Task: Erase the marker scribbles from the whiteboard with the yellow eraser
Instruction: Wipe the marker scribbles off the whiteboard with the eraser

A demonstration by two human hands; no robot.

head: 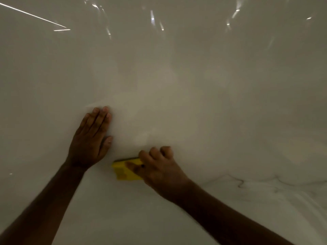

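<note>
Both forearms come up from the bottom edge, bare, reaching fwd onto the whiteboard (pixel 177 71), which fills nearly the whole view. Left hand (pixel 90 138) lies flat on the board, fingers straight and close together, thumb out to the side, holding nothing. Right hand (pixel 159 167) is closed round the yellow eraser (pixel 123 170): thumb across its top face, fingers curled over the far edge, knuckles up. Eraser sits pressed to the board just below and to the right of the left hand, w/ a small gap between the two hands. Its left end sticks out past the grip; the rest is hidden under the hand. Faint grey marker scribbles (pixel 247 186) show as wavy smeared lines at lower right, well apart from the eraser, right of the right forearm. Board around the hands looks hazy and pale, w/ soft smudgy patches. Bright light glints (pixel 152 18) streak the glossy surface along the top. Picture is dim and a bit blurred.
</note>
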